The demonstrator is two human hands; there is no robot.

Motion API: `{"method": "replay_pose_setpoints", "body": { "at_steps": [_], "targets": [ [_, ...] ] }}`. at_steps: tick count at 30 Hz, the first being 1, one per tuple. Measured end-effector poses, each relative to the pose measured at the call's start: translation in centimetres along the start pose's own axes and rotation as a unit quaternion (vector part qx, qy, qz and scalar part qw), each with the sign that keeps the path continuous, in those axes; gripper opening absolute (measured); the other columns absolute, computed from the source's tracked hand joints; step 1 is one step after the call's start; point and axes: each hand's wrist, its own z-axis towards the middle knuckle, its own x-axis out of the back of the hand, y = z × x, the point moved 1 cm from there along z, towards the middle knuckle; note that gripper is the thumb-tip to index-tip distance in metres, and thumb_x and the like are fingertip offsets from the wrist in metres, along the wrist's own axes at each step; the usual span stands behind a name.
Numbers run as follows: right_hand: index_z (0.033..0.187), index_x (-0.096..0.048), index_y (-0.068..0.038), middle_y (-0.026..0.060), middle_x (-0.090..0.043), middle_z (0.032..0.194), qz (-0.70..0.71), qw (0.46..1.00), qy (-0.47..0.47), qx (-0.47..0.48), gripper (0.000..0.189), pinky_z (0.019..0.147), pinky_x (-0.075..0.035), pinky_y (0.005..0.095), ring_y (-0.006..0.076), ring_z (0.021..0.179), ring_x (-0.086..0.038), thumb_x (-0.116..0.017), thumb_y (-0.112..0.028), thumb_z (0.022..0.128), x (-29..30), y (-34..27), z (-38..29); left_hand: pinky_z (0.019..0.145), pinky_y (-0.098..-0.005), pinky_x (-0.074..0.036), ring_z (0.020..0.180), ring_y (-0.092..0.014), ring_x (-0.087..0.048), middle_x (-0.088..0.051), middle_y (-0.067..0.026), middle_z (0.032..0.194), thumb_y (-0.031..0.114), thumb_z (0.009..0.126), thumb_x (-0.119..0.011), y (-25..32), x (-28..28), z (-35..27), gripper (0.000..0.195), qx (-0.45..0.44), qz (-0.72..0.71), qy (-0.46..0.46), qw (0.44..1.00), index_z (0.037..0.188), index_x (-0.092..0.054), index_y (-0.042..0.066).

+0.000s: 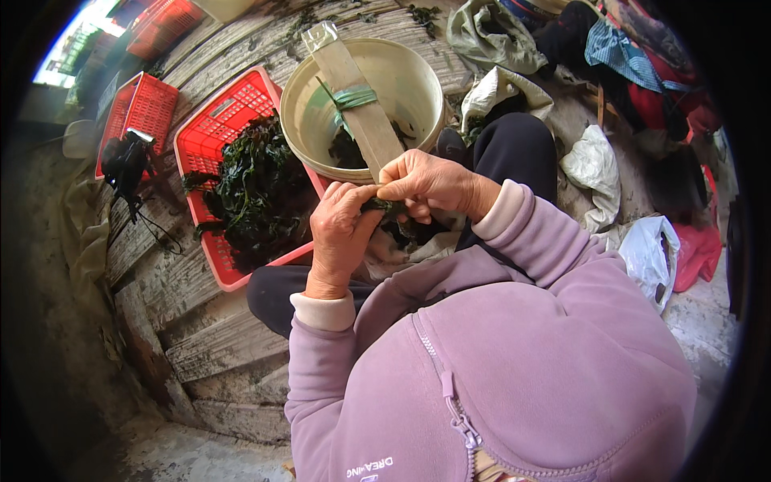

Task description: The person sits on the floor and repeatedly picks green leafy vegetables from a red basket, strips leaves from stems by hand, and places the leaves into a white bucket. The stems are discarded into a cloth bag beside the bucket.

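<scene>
My left hand (344,226) and my right hand (424,184) meet at the near end of a wooden board (360,114), both closed on a small bunch of dark green seaweed (388,208). The board lies across a round cream plastic bucket (361,54), with green twine wound around its middle. Some dark seaweed sits at the bottom of the bucket. Left of it, a red plastic crate (205,120) holds a heap of wet, dark green seaweed (259,187). More dark material lies below my hands, partly hidden by them.
Smaller red crates (144,108) stand at the far left, beside a black bundle (125,162). Whitish woven sacks (593,165) lie to the right, near a white plastic bag (647,253) and a red one (696,253). Another person's dark and red clothing shows at the upper right.
</scene>
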Motion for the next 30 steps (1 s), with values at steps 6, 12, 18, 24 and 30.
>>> {"method": "replay_pose_setpoints", "body": {
  "at_steps": [6,12,18,24,30],
  "targets": [
    [0.085,-0.066,0.001,0.0025,-0.06,0.061,-0.098,0.978,0.142,0.118,0.025,0.041,-0.044,0.0193,0.0062,0.046,-0.054,-0.073,-0.022,0.079,-1.2,1.3,0.3,0.064,-0.0349,-0.046,0.069,-0.03,-0.054,-0.056,-0.0115,0.073,0.001,0.068,-0.066,-1.6,-2.7,-1.1,0.016,0.072,0.069,0.147,0.984,0.082,-0.059,0.002],
    [0.08,-0.069,0.001,0.0018,-0.063,0.067,-0.203,0.967,0.141,0.065,0.016,0.041,-0.042,0.0193,0.0051,0.05,-0.052,-0.071,-0.014,0.075,-0.6,-0.1,-0.7,0.056,-0.0178,-0.045,0.068,-0.008,-0.057,-0.062,-0.0038,0.079,-0.005,0.079,-0.062,-1.7,-2.7,-1.3,0.024,0.237,-0.35,0.15,0.894,0.101,-0.054,0.001],
    [0.089,-0.065,-0.001,-0.0025,-0.057,0.062,-0.089,0.988,0.12,0.039,0.015,0.041,-0.037,0.0168,0.0048,0.046,-0.048,-0.064,-0.011,0.078,-0.8,1.3,-0.6,0.062,-0.0172,-0.044,0.07,-0.007,-0.055,-0.06,-0.0027,0.082,-0.007,0.077,-0.064,-2.6,-2.0,-1.7,0.021,0.304,-0.463,0.123,0.823,0.091,-0.052,0.004],
    [0.068,-0.055,-0.01,-0.0076,-0.04,0.053,0.1,0.992,-0.071,-0.038,0.02,0.036,-0.022,0.0171,0.0008,0.041,-0.029,-0.056,-0.02,0.085,-1.3,1.7,-0.8,0.078,-0.0246,-0.043,0.086,-0.012,-0.055,-0.059,-0.0054,0.092,-0.007,0.079,-0.06,-1.6,-0.8,-1.6,0.009,0.16,-0.24,0.115,0.951,0.085,-0.061,0.0],
    [0.074,-0.061,-0.009,-0.0063,-0.047,0.057,0.013,1.0,0.028,-0.004,0.02,0.037,-0.026,0.0165,0.0005,0.043,-0.033,-0.061,-0.026,0.084,-1.2,0.4,-1.5,0.077,-0.0278,-0.042,0.085,-0.02,-0.053,-0.06,-0.0073,0.09,0.002,0.072,-0.069,0.1,0.3,-1.7,0.013,0.018,0.043,0.144,0.988,0.085,-0.067,0.001]
  ]
}}
